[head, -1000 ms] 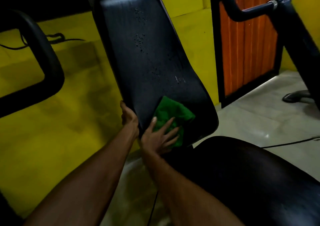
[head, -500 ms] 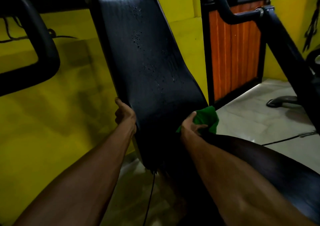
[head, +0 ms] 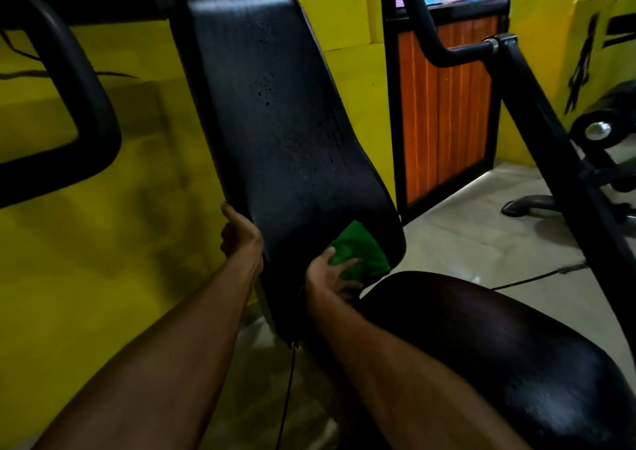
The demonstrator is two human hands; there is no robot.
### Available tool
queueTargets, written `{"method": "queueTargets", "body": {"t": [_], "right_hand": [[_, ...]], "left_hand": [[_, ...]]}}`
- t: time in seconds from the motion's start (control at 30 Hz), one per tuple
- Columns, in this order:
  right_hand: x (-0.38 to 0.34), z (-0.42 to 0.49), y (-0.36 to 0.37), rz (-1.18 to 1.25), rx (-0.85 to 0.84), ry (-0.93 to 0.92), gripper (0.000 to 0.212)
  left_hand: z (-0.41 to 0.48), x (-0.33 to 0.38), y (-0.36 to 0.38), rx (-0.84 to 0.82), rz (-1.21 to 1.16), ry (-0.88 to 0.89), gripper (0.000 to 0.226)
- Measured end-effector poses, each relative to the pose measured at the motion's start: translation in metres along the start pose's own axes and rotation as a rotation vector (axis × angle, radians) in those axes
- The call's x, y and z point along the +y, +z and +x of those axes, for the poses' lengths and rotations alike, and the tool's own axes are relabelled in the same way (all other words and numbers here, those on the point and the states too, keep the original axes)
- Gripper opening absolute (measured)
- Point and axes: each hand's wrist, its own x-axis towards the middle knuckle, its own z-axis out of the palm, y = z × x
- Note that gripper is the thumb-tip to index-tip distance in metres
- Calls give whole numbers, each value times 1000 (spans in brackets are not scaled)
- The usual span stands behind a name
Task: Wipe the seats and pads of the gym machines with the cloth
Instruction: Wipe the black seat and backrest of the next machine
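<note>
- The back pad (head: pixel 275 122) is a tall, tapered slab of black vinyl, leaning back and flaring at its rounded base. Fine droplets speckle its matte grain.
- The left hand (head: pixel 239 234) grips the pad's edge at 7 o'clock, with the fingers curled out of sight behind it.
- The right hand (head: pixel 330 275) holds the green cloth (head: pixel 361 253), a soft, bunched terry wad, against the pad's 5 o'clock corner. Thumb and fingers are closed round its lower part.
- The two hands are apart, one at each side of the pad.
- The seat pad (head: pixel 499 363), a glossy, domed black cushion, fills the view at 4 o'clock, just below the cloth.
- A thick black tube handle (head: pixel 86 81) curves at 9 o'clock against the yellow wall (head: pixel 103 260).
- An orange slatted panel (head: pixel 444 105) stands at 1 o'clock above the pale floor (head: pixel 464 243).
</note>
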Motion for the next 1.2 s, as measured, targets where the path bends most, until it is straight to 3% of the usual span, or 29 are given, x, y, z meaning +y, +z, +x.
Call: {"method": "queueTargets", "body": {"t": [0.13, 0.23, 0.4, 0.5, 0.57, 0.7, 0.8, 0.87, 0.93, 1.0, 1.07, 1.13, 1.2], "right_hand": [[-48, 46, -29, -26, 123, -111, 68], [-43, 40, -20, -83, 170, -206, 60], [22, -37, 20, -494, 64, -835, 59], [20, -25, 2, -656, 3, -1065, 63], [-6, 6, -17, -693, 42, -1061, 65], [-78, 61, -45, -538, 218, -732, 67], [-103, 60, -48, -484, 287, -665, 62], [-93, 37, -32, -530, 259, -812, 59], [-66, 7, -12, -622, 164, -1124, 60], [-42, -9, 0, -738, 50, -1464, 64], [-45, 1, -3, -840, 11, -1649, 63], [-64, 22, -15, -868, 75, -1610, 61], [-83, 41, -27, -822, 167, -1418, 59]], "left_hand": [[4, -2, 3, 16, 11, -6, 84], [8, -2, 3, 29, -10, 5, 85], [6, -2, 1, 8, -53, -8, 83], [5, -4, 0, 3, -62, 0, 84], [6, -2, 1, -7, -54, 2, 87], [7, 0, 2, 26, -65, -17, 84], [3, 1, 1, 40, -70, -12, 81], [4, 1, 0, 24, -84, -14, 82], [8, -2, 1, 12, -93, -26, 81], [14, -8, 2, -45, -98, -7, 65], [15, -12, 3, -126, -72, 15, 56], [12, -9, 4, -46, -117, -20, 75], [8, -3, 2, 28, -131, -44, 82]]}}
